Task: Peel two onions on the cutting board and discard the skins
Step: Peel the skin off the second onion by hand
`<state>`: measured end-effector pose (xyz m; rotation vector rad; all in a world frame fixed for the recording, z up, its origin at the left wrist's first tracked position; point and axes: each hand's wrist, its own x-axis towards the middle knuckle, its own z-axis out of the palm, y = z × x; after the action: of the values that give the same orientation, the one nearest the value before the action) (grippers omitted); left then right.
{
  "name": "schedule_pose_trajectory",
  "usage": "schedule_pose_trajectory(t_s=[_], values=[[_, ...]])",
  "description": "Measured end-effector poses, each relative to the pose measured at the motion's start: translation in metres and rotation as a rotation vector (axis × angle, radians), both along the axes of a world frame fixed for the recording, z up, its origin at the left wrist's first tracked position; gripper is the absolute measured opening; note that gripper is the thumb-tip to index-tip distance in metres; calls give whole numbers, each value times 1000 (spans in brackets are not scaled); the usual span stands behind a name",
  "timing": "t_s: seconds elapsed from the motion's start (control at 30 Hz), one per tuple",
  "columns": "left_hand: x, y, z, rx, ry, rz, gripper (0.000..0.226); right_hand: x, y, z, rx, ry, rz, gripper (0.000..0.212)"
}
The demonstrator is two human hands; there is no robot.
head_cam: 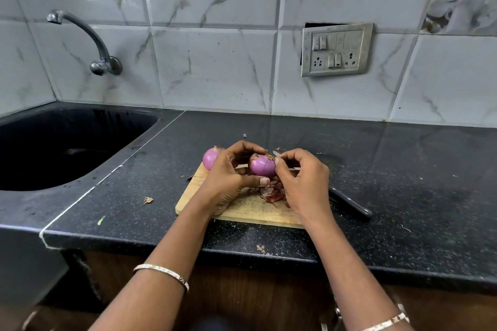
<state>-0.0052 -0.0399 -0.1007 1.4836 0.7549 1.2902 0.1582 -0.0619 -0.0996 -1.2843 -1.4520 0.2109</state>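
Two red onions show. The held onion (262, 167) sits just above the cutting board (242, 211), clasped by the left grip (228, 177), with curled fingers over its far side and the thumb under its near side. The right grip (304, 183) pinches at that onion's right end, perhaps on a flap of skin, though the spot is too small to be sure. The second onion (210, 159) rests at the board's far left corner, partly hidden behind the left grip. Loose skins (271, 193) lie heaped on the board beneath the held onion. A knife (351, 205) lies partly hidden behind the right grip, its black handle on the dark desk (390, 169).
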Motion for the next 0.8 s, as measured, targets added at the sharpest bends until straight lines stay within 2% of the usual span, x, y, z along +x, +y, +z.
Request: schedule_pose_trajectory(t_s=[0.3, 0.6, 0.67, 0.73, 0.8], values=[[0, 0, -1, -58, -43, -31, 56, 3, 5, -2, -28, 71, -40, 8], [0, -1, 0, -153, -135, -71, 51, 5, 3, -1, -55, 178, -57, 5], [0, -2, 0, -168, -144, -75, 50, 6, 1, -1, -49, 215, -46, 11], [1, -2, 0, -183, -161, -81, 49, 6, -1, 0, -27, 192, -40, 21], [1, -1, -1, -190, -160, -80, 52, 4, -4, 3, 12, 123, -29, 21]])
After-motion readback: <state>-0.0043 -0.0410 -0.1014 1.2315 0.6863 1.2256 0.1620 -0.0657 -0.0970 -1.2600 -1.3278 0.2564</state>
